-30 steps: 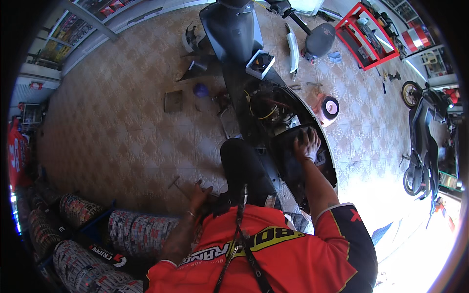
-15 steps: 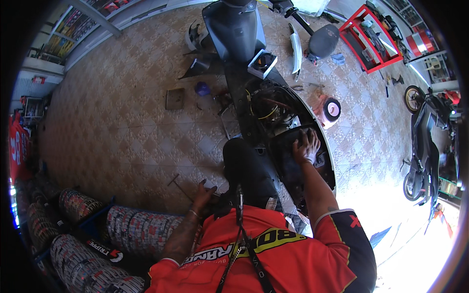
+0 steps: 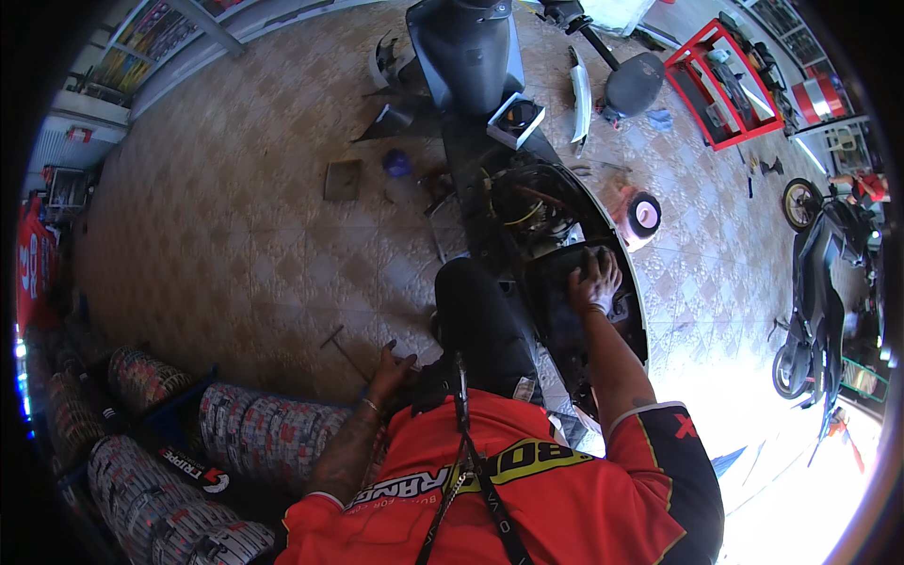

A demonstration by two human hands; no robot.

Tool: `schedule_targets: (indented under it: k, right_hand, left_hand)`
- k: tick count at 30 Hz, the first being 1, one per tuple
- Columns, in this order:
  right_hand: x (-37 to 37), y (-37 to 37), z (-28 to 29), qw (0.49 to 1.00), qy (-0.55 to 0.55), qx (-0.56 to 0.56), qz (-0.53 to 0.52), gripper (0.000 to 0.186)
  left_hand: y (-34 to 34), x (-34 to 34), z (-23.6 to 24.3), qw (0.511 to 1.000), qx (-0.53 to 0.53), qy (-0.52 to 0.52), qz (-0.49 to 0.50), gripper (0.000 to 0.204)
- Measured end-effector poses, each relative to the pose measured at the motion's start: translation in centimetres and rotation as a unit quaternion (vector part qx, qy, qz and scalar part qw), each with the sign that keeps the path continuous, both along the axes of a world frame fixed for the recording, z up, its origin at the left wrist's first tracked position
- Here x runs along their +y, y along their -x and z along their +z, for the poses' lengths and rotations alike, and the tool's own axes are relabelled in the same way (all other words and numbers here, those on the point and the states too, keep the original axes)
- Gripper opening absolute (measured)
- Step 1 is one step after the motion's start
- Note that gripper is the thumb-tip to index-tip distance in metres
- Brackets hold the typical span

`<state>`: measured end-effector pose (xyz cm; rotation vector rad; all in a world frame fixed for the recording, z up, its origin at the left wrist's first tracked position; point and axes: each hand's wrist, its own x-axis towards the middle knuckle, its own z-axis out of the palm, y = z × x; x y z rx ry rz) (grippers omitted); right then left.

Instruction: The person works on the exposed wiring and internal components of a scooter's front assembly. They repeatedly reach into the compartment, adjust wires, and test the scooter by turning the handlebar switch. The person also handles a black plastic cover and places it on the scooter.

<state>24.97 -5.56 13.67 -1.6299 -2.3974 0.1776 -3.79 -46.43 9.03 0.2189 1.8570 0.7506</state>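
My right hand (image 3: 595, 281) lies with bent, spread fingers on a black moulded compartment (image 3: 556, 287) in the body of a partly dismantled scooter (image 3: 464, 56). Just ahead of it, wires and hoses (image 3: 532, 212) show in an open bay, and a white box with a dark part (image 3: 516, 121) rests on the scooter. My left hand (image 3: 394, 372) is low beside my dark-clad leg, fingers curled at a small pale thing that I cannot make out. A T-handle tool (image 3: 344, 350) lies on the floor to its left.
Rows of wrapped tyres (image 3: 268, 428) line the lower left. A metal tray (image 3: 342, 181), blue bowl (image 3: 396, 163), white panel (image 3: 580, 99) and roll-like object (image 3: 643, 217) are on the tiled floor. A red tool trolley (image 3: 725, 85) and a second motorbike (image 3: 815, 301) stand at right.
The view has shifted slightly, so the floor and upper scooter appear a little lower and farther right. My two hands keep nearly the same positions and poses.
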Motion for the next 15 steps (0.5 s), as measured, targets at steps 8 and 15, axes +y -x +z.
schedule_targets:
  k: [8, 15]
  right_hand:
    - [0.0, 0.1, -0.1, 1.0, -0.003, 0.001, 0.005, 0.049]
    - [0.5, 0.0, -0.6, 0.999, 0.011, -0.027, 0.018, 0.052]
  left_hand:
    - [-0.8, 0.7, 2.7, 1.0, 0.026, -0.006, -0.016, 0.087]
    - [-1.9, 0.5, 1.2, 0.999, -0.027, 0.018, -0.026, 0.09]
